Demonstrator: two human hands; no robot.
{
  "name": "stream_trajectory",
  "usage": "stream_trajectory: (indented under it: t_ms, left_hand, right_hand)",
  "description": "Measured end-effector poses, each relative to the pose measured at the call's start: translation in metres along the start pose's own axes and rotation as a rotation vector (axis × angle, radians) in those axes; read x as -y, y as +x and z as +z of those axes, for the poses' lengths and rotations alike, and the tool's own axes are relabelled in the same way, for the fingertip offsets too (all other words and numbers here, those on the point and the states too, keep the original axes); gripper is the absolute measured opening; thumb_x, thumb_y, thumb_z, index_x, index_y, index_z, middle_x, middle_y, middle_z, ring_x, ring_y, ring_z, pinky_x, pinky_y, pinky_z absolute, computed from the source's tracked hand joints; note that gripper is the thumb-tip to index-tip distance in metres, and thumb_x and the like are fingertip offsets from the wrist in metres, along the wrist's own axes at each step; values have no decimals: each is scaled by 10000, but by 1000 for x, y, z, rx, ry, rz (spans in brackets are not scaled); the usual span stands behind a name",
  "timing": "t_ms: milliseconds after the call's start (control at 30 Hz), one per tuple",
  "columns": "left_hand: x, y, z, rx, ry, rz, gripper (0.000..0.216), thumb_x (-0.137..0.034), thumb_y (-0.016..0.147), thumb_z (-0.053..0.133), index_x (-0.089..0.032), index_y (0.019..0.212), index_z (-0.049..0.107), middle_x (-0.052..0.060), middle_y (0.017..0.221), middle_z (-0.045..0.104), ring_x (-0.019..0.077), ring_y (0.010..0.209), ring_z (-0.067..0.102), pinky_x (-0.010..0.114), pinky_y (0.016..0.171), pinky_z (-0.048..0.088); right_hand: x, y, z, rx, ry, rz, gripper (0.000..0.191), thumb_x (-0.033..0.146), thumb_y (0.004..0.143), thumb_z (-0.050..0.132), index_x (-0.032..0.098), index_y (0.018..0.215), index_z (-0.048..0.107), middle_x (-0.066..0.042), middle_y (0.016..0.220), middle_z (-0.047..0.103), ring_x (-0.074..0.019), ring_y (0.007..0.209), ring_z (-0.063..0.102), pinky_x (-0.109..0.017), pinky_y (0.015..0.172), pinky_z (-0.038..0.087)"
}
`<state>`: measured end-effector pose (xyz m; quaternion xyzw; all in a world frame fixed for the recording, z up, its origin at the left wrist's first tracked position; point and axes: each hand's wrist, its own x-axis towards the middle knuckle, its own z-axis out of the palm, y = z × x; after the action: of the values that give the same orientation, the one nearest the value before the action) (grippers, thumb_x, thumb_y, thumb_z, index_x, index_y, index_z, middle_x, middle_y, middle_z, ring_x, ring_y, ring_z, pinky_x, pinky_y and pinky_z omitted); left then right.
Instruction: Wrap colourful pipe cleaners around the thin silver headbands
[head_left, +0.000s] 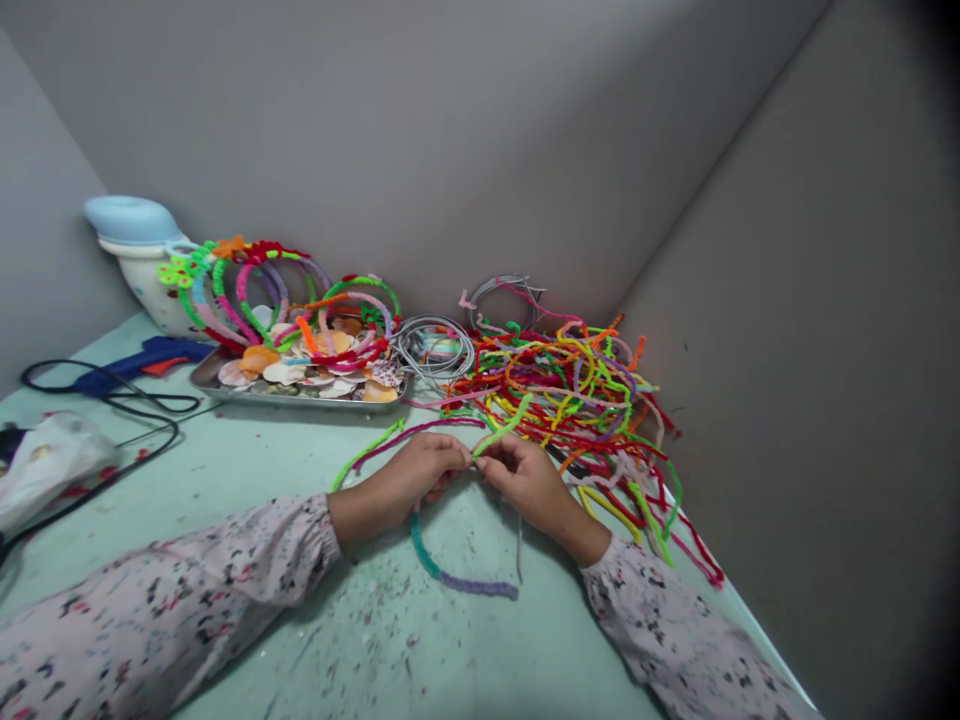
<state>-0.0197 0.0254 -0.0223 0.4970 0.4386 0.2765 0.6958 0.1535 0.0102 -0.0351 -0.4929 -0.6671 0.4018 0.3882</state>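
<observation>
My left hand [417, 476] and my right hand [525, 477] meet fingertip to fingertip over the pale green table [247, 470]. Both are closed in a pinch on a headband [450, 574] partly wrapped in teal and purple pipe cleaner, which curves down toward me. A green pipe cleaner [504, 428] runs up from the pinch point between my fingers. A loose green and a dark pink pipe cleaner [390, 440] lie just beyond my left hand.
A big heap of coloured pipe cleaners [570, 385] fills the right corner. Bare wire headbands [435, 345] lie behind it. A metal tray [300, 392] holds shells and finished wrapped headbands [262, 285]. A blue glue gun [142, 360], its black cord, and a plastic bag [45, 460] lie left.
</observation>
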Motion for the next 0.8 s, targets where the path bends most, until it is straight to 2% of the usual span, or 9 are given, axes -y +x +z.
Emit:
stream_trajectory:
  t_ms: [300,500,667,800]
  left_hand:
    - [-1,0,-1,57,-64,3,38,-203,712,530,-169,704,514,-85,490,294,54,397,222,218,389,117]
    - [0,1,-2,73,-102,9,43,-191,721,531,-161,702,506,-83,512,306,47,405,215,205,388,119]
    - [0,1,-2,78,-121,2,34,-182,721,548,-151,728,536,-86,514,302,45,407,200,205,396,116]
    - [0,1,-2,84,-119,0,50,-194,718,566,-151,718,541,-87,507,298,46,410,196,210,403,108]
  right_hand:
    - [-2,0,-2,16,76,18,81,245,758,587,172,788,605,19,647,559,-113,583,503,-238,561,417]
    - [0,-1,-5,20,57,-84,99,215,768,569,184,822,645,-5,730,601,-123,622,526,-242,584,425]
    - [0,-2,-8,54,87,-91,148,314,774,633,175,822,652,3,662,591,-122,579,513,-238,546,408]
    - [1,-1,-8,17,41,-135,89,221,790,603,176,789,680,-10,697,635,-132,626,559,-246,586,433]
